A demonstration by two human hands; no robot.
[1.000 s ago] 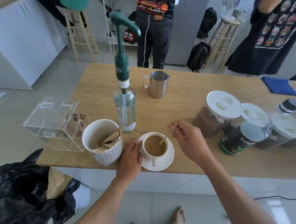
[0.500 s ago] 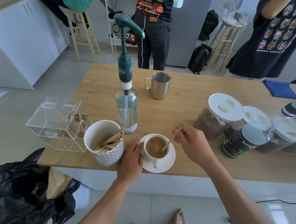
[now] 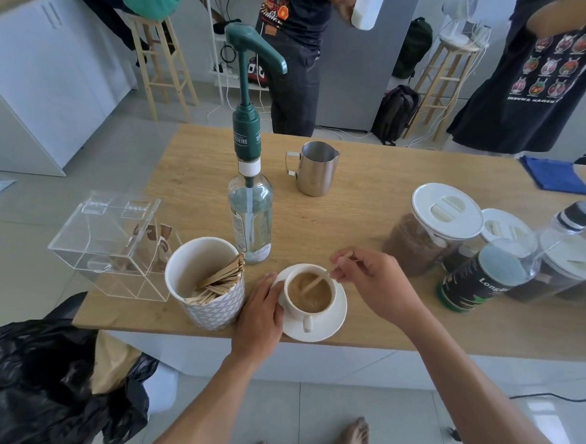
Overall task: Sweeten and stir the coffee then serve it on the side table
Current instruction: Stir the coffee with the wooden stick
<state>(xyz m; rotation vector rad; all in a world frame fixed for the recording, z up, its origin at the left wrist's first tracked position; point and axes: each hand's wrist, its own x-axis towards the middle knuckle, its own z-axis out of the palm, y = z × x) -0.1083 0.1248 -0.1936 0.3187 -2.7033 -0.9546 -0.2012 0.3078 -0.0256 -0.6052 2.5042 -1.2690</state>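
The right hand [image 3: 375,284] is pinching a wooden stir stick [image 3: 316,282] between thumb and fingertips, and the stick is now slanting down and to that hand's left into the coffee cup [image 3: 309,293]. A second ago the same hand was holding the stick more upright over the far side of the cup; since then it is sitting closer over the rim, with the stick's lower end reaching further across the coffee. So the stirring is going on, not finishing.

The left hand [image 3: 260,314] is staying where it was, its fingers curled against the near-left side of the cup and the edge of the saucer [image 3: 328,328], steadying both. It is bracing rather than lifting: cup and saucer are still resting on the counter [image 3: 371,206], directly between the two hands.

Just beyond the left hand's fingertips the syrup pump bottle [image 3: 249,215] is standing untouched, and to that hand's left the paper cup of stir sticks [image 3: 209,285] is sitting close against it.

The coffee surface is looking light brown and streaked, which suggests the sweetening is probably done already, though the pictures cannot confirm it. What is remaining, as I judge it, is taking the stick out and carrying cup and saucer to the side table, which is not in view here.
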